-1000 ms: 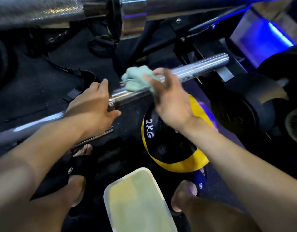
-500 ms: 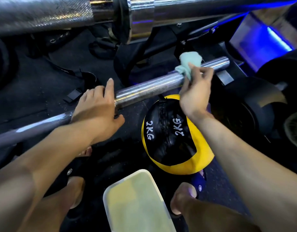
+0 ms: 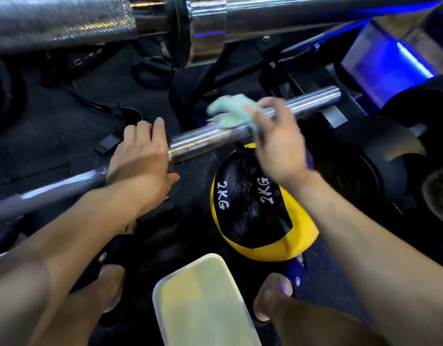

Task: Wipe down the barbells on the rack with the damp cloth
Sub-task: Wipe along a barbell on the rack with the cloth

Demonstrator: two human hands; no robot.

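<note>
Both hands meet the barbell [image 3: 205,139]: left hand [image 3: 140,158] fingers curled over it, right hand [image 3: 278,143] fingers pinching the cloth [image 3: 230,113].

"2KG" is hand-lettered in white twice on the black panel of the black-and-yellow medicine ball [image 3: 250,211], near centre, on the floor below the lower barbell: once at the left of the panel, once at its right, both tilted. Small round white logos on the black sandals [image 3: 102,256], unreadable.
</note>
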